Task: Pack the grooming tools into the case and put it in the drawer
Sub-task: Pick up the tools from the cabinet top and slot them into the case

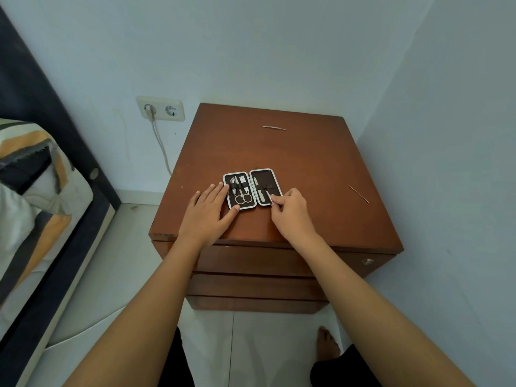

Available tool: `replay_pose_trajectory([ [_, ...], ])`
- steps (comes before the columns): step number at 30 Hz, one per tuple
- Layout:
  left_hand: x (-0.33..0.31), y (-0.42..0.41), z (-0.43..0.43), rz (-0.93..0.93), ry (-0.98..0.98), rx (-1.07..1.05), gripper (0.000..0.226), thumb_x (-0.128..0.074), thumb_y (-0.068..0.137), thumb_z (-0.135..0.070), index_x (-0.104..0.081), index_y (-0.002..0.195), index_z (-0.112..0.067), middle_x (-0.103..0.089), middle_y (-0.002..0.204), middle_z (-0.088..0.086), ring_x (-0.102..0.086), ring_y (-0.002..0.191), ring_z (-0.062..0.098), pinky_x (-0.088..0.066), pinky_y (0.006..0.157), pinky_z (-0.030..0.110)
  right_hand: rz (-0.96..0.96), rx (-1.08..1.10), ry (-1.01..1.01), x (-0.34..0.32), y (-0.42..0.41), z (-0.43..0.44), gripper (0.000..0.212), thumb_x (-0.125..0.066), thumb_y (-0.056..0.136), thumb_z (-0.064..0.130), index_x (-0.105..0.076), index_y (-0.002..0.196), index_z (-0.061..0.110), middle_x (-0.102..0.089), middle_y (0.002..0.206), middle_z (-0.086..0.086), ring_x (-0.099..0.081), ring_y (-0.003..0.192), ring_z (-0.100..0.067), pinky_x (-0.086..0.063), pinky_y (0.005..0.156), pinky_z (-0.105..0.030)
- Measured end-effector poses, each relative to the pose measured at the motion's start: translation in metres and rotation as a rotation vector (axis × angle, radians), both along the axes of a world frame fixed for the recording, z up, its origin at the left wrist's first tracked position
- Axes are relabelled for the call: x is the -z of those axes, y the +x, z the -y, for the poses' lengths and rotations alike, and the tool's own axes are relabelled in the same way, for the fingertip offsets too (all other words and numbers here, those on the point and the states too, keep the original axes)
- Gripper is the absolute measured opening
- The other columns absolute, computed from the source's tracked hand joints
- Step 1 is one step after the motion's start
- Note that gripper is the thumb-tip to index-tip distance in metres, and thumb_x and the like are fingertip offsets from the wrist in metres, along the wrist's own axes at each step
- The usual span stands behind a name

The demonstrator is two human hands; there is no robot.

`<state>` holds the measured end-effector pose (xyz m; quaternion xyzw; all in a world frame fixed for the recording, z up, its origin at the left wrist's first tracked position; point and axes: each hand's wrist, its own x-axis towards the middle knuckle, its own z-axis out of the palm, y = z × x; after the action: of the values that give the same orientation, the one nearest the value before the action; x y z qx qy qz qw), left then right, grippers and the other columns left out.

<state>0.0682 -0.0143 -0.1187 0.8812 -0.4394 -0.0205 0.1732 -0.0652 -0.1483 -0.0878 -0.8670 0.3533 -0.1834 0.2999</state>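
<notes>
A small black grooming case (268,174) with a white rim lies open flat on the brown nightstand (279,152). Its left half holds scissors (242,197), a clipper and another tool under a strap. Its right half holds one pale tool. My left hand (208,212) lies flat against the case's left edge, fingers spread. My right hand (290,210) pinches a thin metal tool (268,196) and holds it slanted over the right half's strap. Two thin metal tools lie loose on the top: one near the back (274,127), one at the right (358,194).
The nightstand has three closed drawers (251,261) below its top, with a lock (368,261) at the right. A bed (33,205) stands at the left. A wall socket (160,108) with a plugged cable is behind. My bare foot (328,343) is on the floor.
</notes>
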Motion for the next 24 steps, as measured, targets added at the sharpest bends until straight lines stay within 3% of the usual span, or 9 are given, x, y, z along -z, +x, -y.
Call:
replay_pose_trajectory([
  [5,-0.001,0.0,0.0,0.0,-0.002,-0.001,0.062,-0.027,0.095,-0.053,-0.016,0.149,-0.023,-0.017,0.157,-0.002,-0.009,0.145,0.011,-0.001,0.116,0.033,-0.111,-0.026,-0.086,-0.004,0.005,-0.002,0.032,-0.041,0.096,0.019,-0.059,0.12,0.008,-0.044,0.104,-0.013,-0.054,0.084,-0.03,-0.048,0.074,-0.041],
  [8,0.0,0.0,0.0,-0.001,-0.003,-0.002,0.063,-0.027,0.095,-0.054,-0.017,0.149,-0.023,-0.017,0.157,-0.002,-0.009,0.145,0.011,-0.001,0.116,0.033,-0.194,-0.053,-0.155,-0.007,0.012,-0.002,0.034,-0.037,0.097,0.019,-0.054,0.125,0.008,-0.043,0.11,-0.016,-0.056,0.087,-0.037,-0.045,0.074,-0.04],
  [14,0.001,0.0,0.001,0.003,-0.006,-0.002,0.063,-0.027,0.095,-0.054,-0.017,0.148,-0.023,-0.018,0.157,-0.002,-0.009,0.144,0.011,-0.002,0.116,0.033,-0.236,-0.117,-0.216,-0.001,0.017,-0.002,0.045,-0.038,0.097,0.025,-0.035,0.14,0.012,-0.04,0.12,-0.014,-0.051,0.101,-0.032,-0.045,0.079,-0.04],
  [19,-0.001,0.0,0.001,0.002,-0.004,-0.001,0.063,-0.027,0.095,-0.054,-0.017,0.149,-0.023,-0.018,0.157,-0.002,-0.01,0.145,0.011,-0.001,0.116,0.034,-0.076,-0.136,-0.284,0.008,-0.001,-0.005,0.036,-0.042,0.095,0.018,-0.05,0.127,0.005,-0.047,0.109,-0.012,-0.052,0.095,-0.027,-0.04,0.073,-0.031],
  [24,-0.001,-0.001,0.0,0.003,-0.003,-0.002,0.062,-0.027,0.095,-0.053,-0.017,0.149,-0.023,-0.018,0.157,-0.002,-0.01,0.145,0.011,-0.001,0.116,0.034,-0.047,-0.151,-0.324,0.014,-0.005,-0.005,0.031,-0.045,0.094,0.016,-0.058,0.117,0.002,-0.049,0.102,-0.013,-0.052,0.091,-0.027,-0.044,0.075,-0.035],
])
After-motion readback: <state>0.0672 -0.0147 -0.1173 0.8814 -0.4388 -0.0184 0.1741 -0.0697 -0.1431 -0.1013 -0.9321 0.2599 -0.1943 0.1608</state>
